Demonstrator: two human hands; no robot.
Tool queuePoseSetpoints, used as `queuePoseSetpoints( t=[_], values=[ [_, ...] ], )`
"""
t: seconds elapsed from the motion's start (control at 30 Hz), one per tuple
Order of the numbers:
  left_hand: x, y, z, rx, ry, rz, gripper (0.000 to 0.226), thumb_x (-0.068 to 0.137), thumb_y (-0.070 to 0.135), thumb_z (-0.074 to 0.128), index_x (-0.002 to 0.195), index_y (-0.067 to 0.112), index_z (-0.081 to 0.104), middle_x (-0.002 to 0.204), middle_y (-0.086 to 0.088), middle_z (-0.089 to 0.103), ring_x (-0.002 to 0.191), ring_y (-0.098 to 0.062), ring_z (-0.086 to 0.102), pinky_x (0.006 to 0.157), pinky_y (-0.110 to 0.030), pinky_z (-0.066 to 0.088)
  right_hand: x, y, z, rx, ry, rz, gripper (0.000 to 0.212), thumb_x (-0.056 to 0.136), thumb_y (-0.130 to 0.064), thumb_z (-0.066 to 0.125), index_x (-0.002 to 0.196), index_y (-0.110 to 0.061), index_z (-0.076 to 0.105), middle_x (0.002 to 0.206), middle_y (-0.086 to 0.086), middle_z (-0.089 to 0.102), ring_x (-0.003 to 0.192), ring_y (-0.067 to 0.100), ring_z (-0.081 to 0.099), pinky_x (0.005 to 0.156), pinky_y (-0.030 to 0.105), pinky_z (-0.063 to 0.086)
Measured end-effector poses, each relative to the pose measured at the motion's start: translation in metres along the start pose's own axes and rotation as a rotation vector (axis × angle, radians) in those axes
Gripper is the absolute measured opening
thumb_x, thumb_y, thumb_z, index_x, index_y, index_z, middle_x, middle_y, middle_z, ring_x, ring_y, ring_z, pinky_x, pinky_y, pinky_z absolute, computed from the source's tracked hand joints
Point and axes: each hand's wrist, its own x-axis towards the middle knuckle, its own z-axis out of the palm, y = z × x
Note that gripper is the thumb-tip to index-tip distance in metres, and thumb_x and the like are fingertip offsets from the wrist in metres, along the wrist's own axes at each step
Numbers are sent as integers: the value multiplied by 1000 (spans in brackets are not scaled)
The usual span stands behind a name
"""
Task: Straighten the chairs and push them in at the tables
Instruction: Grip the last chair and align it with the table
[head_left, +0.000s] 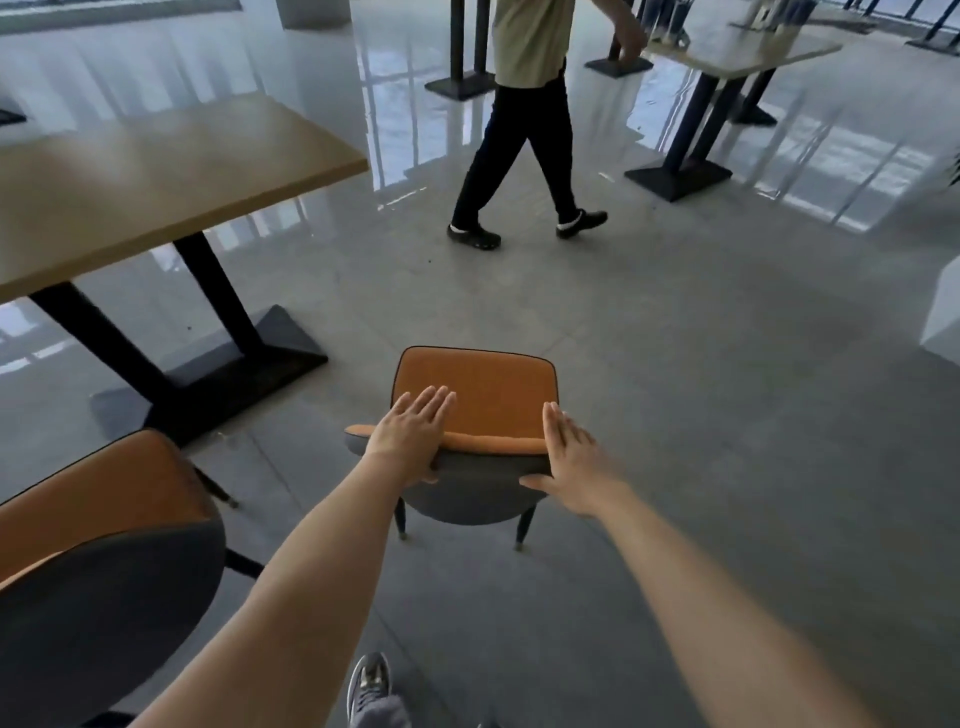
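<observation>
While both arms reach forward, the left hand lies flat over the top edge of the orange chair, fingers straight and spread, thumb hooked onto the grey back shell. So that grip is loose and open, more a press than a clasp. The right hand is the same deal at the other end of the backrest: fingers extended along the edge, thumb against the grey shell, not closed around anything.

That chair stands out on the open floor, well apart from the wooden table at left, its seat pointing away from the camera. The surface is a bare tan rectangle on black legs with a flat black base. A second orange chair with the same grey back sits at lower left, nearer that table.

Room is a big glossy grey-tiled hall (window glare all over the floor). Another person in dark trousers walks past ahead, and a lighter table stands at upper right. My grey sneaker peeks in at the bottom.
</observation>
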Motion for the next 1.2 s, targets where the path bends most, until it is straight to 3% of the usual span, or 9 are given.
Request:
queuePoseSetpoints(
  t=[0.1,0.17,0.23,0.33,0.57,0.83,1.2],
  values=[
    [10,-4,1,-87,-51,42,73,83,26,65,143,12,25,151,-10,34,139,-27,32,115,-39,28,6,-2,-3,21,10,1,102,86,-38,59,140,-10,-23,156,12,-11,144,27,-1,117,40,11],
    [14,-6,-1,-127,-58,61,36,87,19,56,121,13,49,124,-10,61,111,-29,58,95,-40,49,14,-3,-4,19,10,1,98,84,-22,65,143,-11,-12,156,13,6,142,30,13,114,43,23],
    [16,-7,-4,-102,-42,93,22,88,16,52,109,10,55,109,-10,67,97,-28,64,84,-37,53,21,-2,-4,-7,26,-3,83,81,-15,68,143,-11,13,146,15,36,130,32,39,103,44,41],
    [17,-11,-7,-95,-19,115,18,87,13,51,104,8,57,104,-12,69,93,-30,65,83,-37,55,28,0,-8,-38,73,-9,41,81,-17,68,116,-10,47,113,12,63,100,29,60,80,41,54],
    [16,-10,-9,-87,-24,114,19,88,8,49,104,6,60,106,-15,68,96,-32,64,83,-38,52,24,-1,-5,-80,166,-37,26,83,-17,65,106,-10,55,102,12,67,91,31,64,74,39,55],
    [8,-12,-2,-120,-44,64,21,87,6,48,104,6,60,110,-15,66,101,-33,62,87,-39,51,25,-6,2,-85,251,-96,30,83,-2,49,110,-12,57,105,10,69,95,30,64,80,39,55],
    [13,-66,3,-237,-19,-186,20,89,4,45,104,7,59,106,-13,67,97,-31,63,82,-36,51,106,-45,-33,-182,276,-312,27,85,-3,51,109,-13,58,106,9,68,96,28,63,77,34,51]
  ],
)
